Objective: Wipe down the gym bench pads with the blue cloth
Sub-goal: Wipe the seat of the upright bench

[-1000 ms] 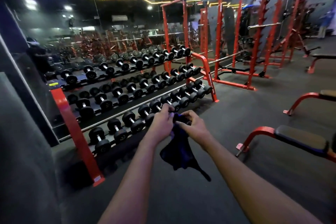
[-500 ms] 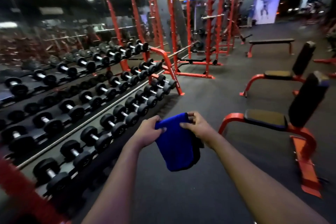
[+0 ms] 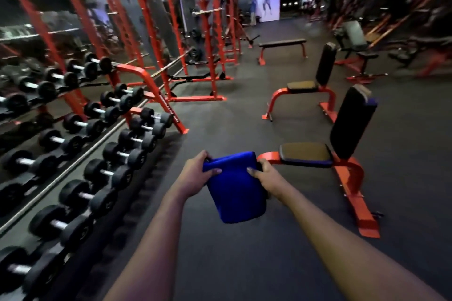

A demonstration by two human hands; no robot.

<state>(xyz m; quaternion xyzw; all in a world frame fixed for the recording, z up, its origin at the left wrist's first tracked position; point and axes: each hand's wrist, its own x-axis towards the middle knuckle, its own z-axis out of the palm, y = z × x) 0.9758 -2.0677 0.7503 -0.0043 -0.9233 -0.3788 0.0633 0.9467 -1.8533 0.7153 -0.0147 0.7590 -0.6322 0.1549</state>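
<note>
Far left, a red rack (image 3: pixel 151 85) holds rows of black dumbbells (image 3: pixel 135 157), the nearest ones blurred. The left hand (image 3: pixel 195 173) and right hand (image 3: pixel 266 176) each pinch a top corner of the folded, smooth blue cloth (image 3: pixel 236 190), which hangs over the floor. Just right stands a bench, with its seat pad (image 3: pixel 305 154) and upright back pad (image 3: pixel 352 124).

dumbbell rack (image 3: pixel 80 144) left, bench (image 3: pixel 325 154) right
</note>
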